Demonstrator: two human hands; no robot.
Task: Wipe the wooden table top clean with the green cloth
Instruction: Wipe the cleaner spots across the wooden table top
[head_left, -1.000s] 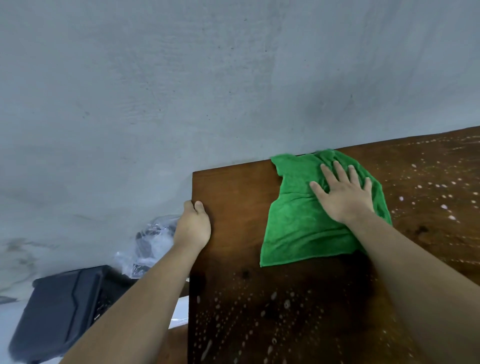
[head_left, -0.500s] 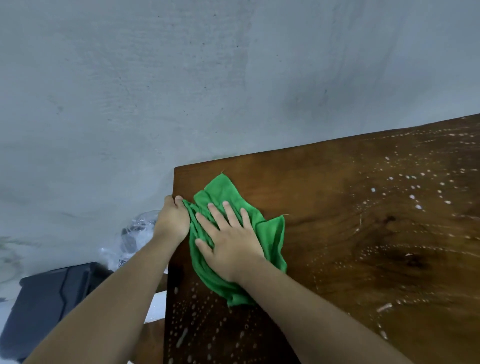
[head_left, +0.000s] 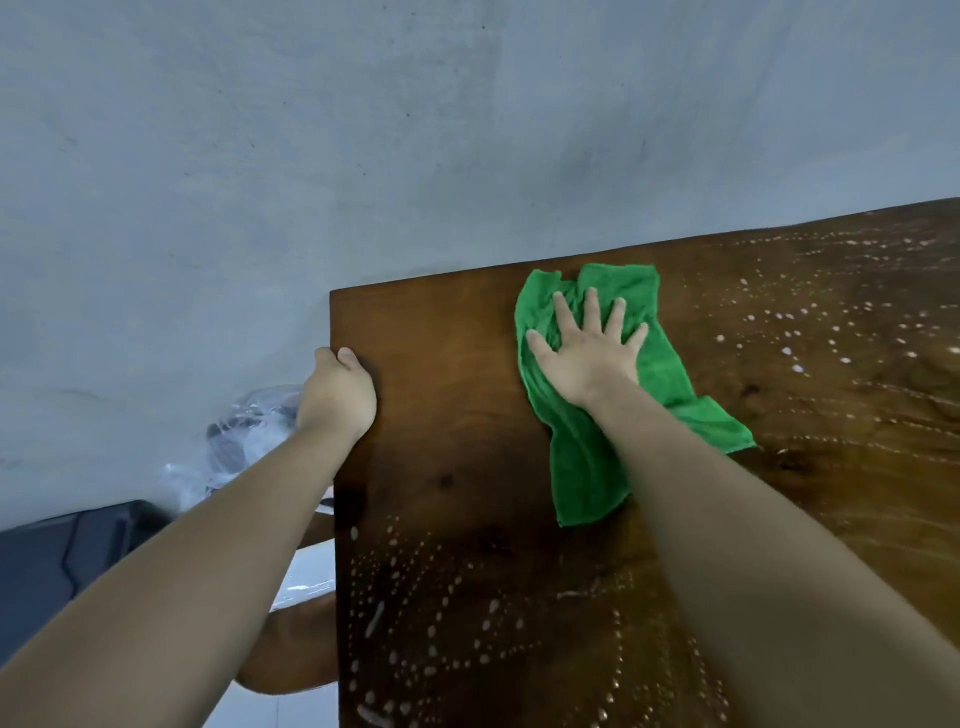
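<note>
Right hand (head_left: 584, 356) lies flat with fingers spread wide, palm pressing down on the green cloth (head_left: 587, 457). We see a soft, fuzzy cloth, crumpled into loose folds, lying near the far edge of the wooden table top (head_left: 452, 415) and trailing back toward us beside the forearm. No label or writing shows on it. Around the cloth the wood is dark brown, smooth and glossy, with visible grain and knots. White droplets (head_left: 795, 353) speckle the surface in dotted lines to the right of the cloth and along the near part of the table. Our left hand (head_left: 337, 395) curls over the table's left edge, gripping it, thumb resting on top. Beyond the table stands a plain grey wall (head_left: 363, 130) with a rough, mottled finish. Below the left arm sit crinkled clear plastic (head_left: 244, 441) and a dark case (head_left: 57, 566).
</note>
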